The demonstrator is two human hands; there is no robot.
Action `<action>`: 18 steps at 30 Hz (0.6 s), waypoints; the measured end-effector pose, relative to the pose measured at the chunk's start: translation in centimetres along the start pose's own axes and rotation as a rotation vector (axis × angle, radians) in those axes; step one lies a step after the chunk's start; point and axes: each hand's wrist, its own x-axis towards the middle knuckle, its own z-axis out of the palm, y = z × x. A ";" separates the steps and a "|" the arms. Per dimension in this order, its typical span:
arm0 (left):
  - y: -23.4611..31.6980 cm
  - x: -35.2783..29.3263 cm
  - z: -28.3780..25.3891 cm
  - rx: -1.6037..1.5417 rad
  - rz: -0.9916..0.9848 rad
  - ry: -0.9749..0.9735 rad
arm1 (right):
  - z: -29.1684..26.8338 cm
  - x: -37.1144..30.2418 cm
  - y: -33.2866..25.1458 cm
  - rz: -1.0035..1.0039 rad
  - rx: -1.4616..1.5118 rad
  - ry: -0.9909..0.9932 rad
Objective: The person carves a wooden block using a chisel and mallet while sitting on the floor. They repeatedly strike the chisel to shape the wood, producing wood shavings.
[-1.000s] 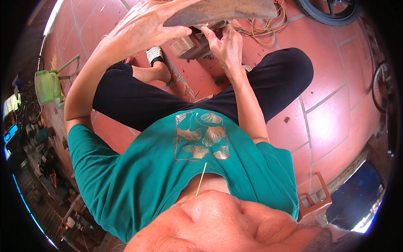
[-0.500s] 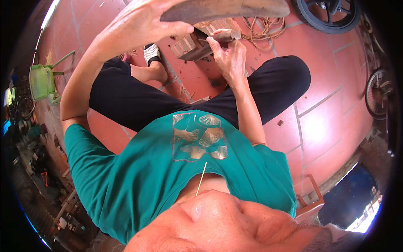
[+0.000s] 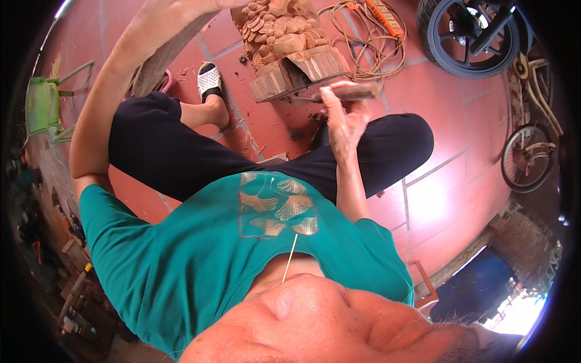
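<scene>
A carved reddish-brown wooden sculpture with a blocky base stands on the floor in front of me, its top cut off by the picture's edge. My right hand is closed around a chisel, whose thin dark blade points left beside the base. Raised at the upper edge, my left hand is only partly visible. A greyish-brown wooden club shows behind its wrist and forearm, moving with that hand; the fingers' grip is cropped.
An orange power strip and a coiled brown cord lie beyond the sculpture. Behind them stands a black motorbike wheel. At right is a bicycle wheel, at left a green chair. Wood chips dot the red tiles.
My left hand has swung up and left, the club turning from across the top to behind my forearm. My right hand with the chisel sits lower and farther right. More of the sculpture shows.
</scene>
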 end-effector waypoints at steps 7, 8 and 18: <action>0.2 -0.8 -0.6 -0.731 -0.474 0.070 | 1.0 0.9 0.0 -0.119 0.017 0.085; 0.0 -0.9 -0.4 -0.754 -0.474 0.089 | 1.4 1.0 0.6 -0.150 0.003 0.083; -1.8 -1.1 -0.5 -0.874 -0.493 0.199 | 2.5 1.4 0.5 -0.393 -0.281 -0.062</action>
